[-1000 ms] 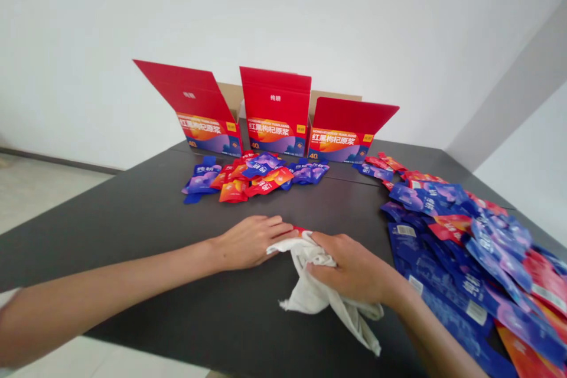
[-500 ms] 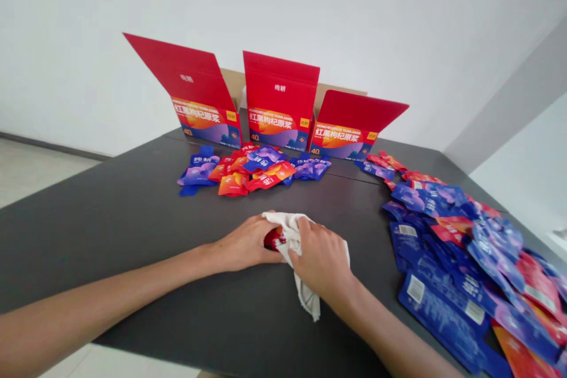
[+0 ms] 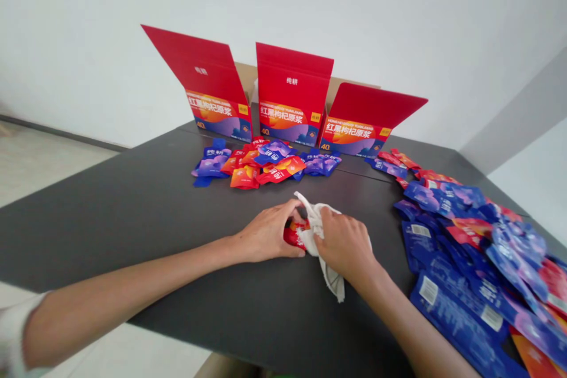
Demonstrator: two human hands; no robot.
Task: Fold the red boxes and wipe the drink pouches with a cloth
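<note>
Around the left end of a red pouch (image 3: 294, 237) curl the fingers of my left hand (image 3: 268, 233), thumb at the near side. My right hand (image 3: 345, 242) is closed on a crumpled white cloth (image 3: 315, 218) and presses it over the pouch's right part. One corner of the cloth sticks up between the hands, and another hangs down on the table by my right wrist. Much of the pouch is hidden under the cloth and fingers. Both hands are low over the dark table (image 3: 199, 301).
Three printed boxes with raised red flaps stand at the back: a left box (image 3: 219, 118), a middle box (image 3: 287, 121) and a right box (image 3: 352, 136). Before them lies a small heap of red and blue pouches (image 3: 266, 162). A larger pouch pile (image 3: 469, 254) covers the right side.
The view has shifted, so the scene sits further right. My left hand has opened wider around the pouch, showing more of it. My right hand keeps the cloth on it.
</note>
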